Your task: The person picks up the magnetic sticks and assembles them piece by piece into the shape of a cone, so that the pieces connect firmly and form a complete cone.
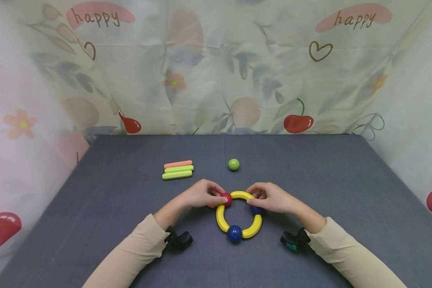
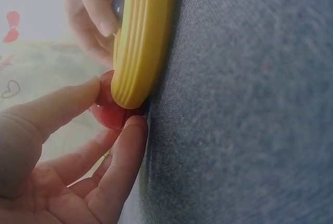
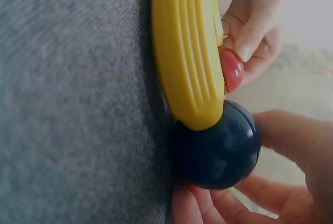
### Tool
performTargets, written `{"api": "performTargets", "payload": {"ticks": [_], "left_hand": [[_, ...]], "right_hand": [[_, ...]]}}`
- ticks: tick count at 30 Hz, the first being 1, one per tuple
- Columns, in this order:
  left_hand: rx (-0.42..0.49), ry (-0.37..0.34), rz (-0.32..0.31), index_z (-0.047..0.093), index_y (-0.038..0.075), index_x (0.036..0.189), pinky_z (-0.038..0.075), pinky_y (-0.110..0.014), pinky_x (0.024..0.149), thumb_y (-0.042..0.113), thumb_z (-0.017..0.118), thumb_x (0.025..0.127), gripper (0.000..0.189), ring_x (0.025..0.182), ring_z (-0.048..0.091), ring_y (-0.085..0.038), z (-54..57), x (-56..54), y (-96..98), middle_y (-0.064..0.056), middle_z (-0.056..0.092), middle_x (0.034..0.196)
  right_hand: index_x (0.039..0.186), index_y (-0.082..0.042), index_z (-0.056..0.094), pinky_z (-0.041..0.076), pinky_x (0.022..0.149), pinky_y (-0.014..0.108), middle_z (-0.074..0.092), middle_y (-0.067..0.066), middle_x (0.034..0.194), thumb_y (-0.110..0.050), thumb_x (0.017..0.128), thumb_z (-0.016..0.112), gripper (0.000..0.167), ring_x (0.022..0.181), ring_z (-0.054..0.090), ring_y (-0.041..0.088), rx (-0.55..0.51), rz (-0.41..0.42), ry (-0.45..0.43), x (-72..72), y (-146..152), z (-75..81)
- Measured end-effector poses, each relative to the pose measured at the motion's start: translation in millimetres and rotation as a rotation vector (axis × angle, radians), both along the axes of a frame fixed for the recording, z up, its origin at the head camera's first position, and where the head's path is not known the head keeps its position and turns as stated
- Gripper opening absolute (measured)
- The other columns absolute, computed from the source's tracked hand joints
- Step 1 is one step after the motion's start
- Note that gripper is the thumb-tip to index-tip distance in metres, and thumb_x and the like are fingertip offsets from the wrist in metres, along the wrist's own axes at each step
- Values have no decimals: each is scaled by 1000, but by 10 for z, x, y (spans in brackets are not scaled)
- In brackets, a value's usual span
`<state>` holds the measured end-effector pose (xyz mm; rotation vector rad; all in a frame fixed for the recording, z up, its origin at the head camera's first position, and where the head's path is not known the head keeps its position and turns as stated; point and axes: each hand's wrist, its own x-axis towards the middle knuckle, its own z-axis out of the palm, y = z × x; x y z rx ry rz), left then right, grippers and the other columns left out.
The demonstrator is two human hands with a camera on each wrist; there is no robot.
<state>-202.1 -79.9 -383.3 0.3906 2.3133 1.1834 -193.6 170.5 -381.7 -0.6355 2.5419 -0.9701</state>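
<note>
On the table lies a ring of three yellow curved rods (image 1: 221, 219) joined by balls. My left hand (image 1: 205, 194) pinches the red ball (image 2: 108, 110) at the ring's upper left between thumb and fingers. At the right side, my right hand (image 1: 272, 198) grips a dark blue ball (image 3: 217, 148), its thumb on one side and fingers beneath in the right wrist view. The far yellow rod (image 1: 242, 195) spans between the two hands. A second blue ball (image 1: 235, 234) sits at the near side, touched by neither hand, with a rod end against it on each side.
Behind the ring a green ball (image 1: 233, 164) rests on the dark grey table (image 1: 129, 160). To its left lie two yellow-green sticks (image 1: 177, 175) and one pink stick (image 1: 178, 164), side by side. A patterned curtain (image 1: 216, 72) hangs along the table's far edge.
</note>
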Motion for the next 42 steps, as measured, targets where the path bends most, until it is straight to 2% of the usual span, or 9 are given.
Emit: {"api": "performTargets", "payload": {"ticks": [5,17,24,29,33,42], "left_hand": [[2,6,1,68,9,107,49,-20,64,28,70,83,31,67,57,-10,-17,-7,-2,-3,63,84],[-10,6,7,68,9,107,46,-21,63,28,70,83,30,71,56,-12,-4,-5,-15,-3,63,85],[-7,13,7,68,9,107,46,-21,63,27,70,84,30,71,56,-12,9,5,-17,-3,63,86],[-9,17,26,67,9,107,48,-21,65,27,69,84,29,73,56,-12,15,6,-24,-4,63,90],[0,5,48,66,8,109,53,-23,69,24,68,85,29,72,58,-11,19,1,-38,-6,65,95],[11,-17,93,63,5,108,55,-25,71,22,69,84,29,69,60,-11,15,-6,-86,-8,64,94]], "right_hand": [[105,-1,63,44,60,22,63,5,83,-20,88,63,25,68,52,10,22,-39,24,-16,-32,-2],[104,-1,64,45,62,24,66,5,85,-17,89,61,22,70,54,10,21,-60,-8,-28,-35,-10],[115,0,62,46,65,23,66,9,95,-24,90,61,35,75,56,11,17,8,-33,-31,2,6],[124,-2,55,47,69,24,61,11,104,-31,85,67,50,82,57,13,11,66,-107,-23,69,49],[127,-4,52,48,75,26,59,11,107,-29,81,72,56,90,58,16,-5,84,-137,-16,118,67],[126,-8,52,48,69,25,58,13,108,-25,84,69,49,84,59,14,12,40,-66,-5,99,31]]}}
